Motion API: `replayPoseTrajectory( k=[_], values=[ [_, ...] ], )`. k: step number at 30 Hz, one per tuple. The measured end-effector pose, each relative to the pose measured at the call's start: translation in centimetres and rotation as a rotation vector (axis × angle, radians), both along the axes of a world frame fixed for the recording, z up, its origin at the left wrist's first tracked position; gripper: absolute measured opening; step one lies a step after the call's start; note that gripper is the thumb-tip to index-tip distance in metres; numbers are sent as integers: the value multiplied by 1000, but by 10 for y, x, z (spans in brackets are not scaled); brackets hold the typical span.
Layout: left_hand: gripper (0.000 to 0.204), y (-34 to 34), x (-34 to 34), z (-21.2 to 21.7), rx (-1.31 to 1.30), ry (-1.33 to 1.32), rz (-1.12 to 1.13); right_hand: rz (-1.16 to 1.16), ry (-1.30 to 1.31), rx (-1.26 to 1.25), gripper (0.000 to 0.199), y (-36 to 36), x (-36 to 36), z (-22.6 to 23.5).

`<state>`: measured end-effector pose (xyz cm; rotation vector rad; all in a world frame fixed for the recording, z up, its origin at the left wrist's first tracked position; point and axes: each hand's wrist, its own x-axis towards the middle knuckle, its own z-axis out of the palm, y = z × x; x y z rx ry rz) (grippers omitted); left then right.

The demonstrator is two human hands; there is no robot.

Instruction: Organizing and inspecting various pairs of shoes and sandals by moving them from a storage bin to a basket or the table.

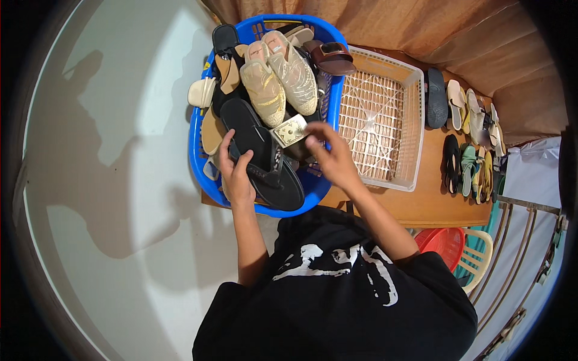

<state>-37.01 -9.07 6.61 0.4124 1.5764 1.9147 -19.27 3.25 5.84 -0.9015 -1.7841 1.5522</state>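
Note:
A blue plastic basket is heaped with shoes. My left hand is closed at the left edge of a pair of black flip-flops, its thumb on top and its fingers along the side; the pair lies across the front of the heap. Close by the gold rectangular buckle of a dark slipper is my right hand, slightly blurred, with thumb and index finger apart. Whether its fingertips touch the buckle is unclear. Behind it lie pale beige closed-toe mules, side by side.
A white slatted crate stands right of the basket on a wooden table. Farther right are rows of footwear, including a dark slipper and green sandals. Below the table's edge are a red basket and a cream plastic chair. Brown curtain hangs behind.

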Motion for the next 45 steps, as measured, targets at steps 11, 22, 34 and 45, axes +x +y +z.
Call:
replayPoseTrajectory(
  k=[11, 22, 34, 45],
  values=[
    [66, 61, -3, -2, 52, 130, -219, 66, -822, 739, 78, 57, -49, -19],
    [73, 23, -22, -1, 205, -232, -152, -171, -148, 209, 66, 62, -34, -3],
    [81, 36, 25, -19, -156, 166, -345, -227, 266, -330, 76, 45, 20, -13],
    [67, 110, 71, -42, 126, -139, -124, -214, 174, -28, 61, 81, 8, -56]
  ],
)
